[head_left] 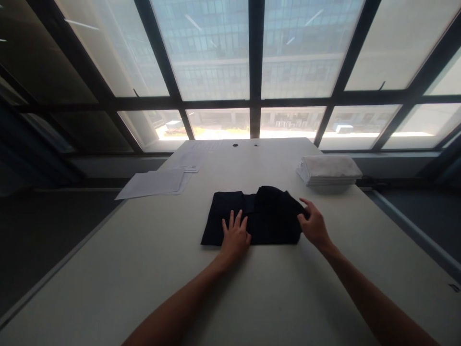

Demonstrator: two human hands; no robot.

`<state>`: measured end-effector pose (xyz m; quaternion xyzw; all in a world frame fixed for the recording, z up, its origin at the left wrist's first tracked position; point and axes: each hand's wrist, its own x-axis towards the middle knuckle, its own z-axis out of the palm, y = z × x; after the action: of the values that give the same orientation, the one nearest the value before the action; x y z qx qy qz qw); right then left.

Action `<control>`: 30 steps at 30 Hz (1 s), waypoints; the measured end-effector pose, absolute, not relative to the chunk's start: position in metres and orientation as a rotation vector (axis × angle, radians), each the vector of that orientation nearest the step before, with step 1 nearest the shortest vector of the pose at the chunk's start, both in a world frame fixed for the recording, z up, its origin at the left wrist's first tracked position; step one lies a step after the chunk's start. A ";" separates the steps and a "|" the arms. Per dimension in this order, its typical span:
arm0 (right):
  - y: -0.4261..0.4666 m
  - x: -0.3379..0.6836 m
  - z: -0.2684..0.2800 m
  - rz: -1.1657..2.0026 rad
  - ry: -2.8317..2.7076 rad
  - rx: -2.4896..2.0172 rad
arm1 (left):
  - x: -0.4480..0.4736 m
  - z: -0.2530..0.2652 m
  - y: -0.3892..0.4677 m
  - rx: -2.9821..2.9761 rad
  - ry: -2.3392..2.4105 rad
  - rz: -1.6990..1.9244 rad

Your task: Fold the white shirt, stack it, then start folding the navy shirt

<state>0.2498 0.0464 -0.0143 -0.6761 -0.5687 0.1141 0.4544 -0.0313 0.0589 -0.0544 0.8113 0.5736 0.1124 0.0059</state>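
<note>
A dark, nearly black piece of folded cloth [275, 221] lies across the middle of the white table. Its exact kind of garment does not show. My left hand [236, 235] rests flat on its left half, fingers spread. At the cloth's right edge, my right hand [314, 225] pinches a corner between thumb and fingers. That right part is raised and bulges up, while the left part lies flat. Between the two halves runs a short lower strip along the far edge.
On the right side of the white table [162, 288] sits a stack of folded white cloths [329, 168]. Loose sheets of paper [154, 183] lie at the left, partly over the table edge. Large framed windows [216, 57] stand beyond the table's far end.
</note>
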 end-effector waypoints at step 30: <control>0.086 0.225 -0.075 0.035 -1.970 -2.131 | -0.033 -0.041 0.051 2.517 1.876 0.092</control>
<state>0.2245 0.0861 -0.0750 -0.7289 -0.6740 0.0118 0.1194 -0.0333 0.0509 -0.0413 0.8015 0.5973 0.0292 0.0004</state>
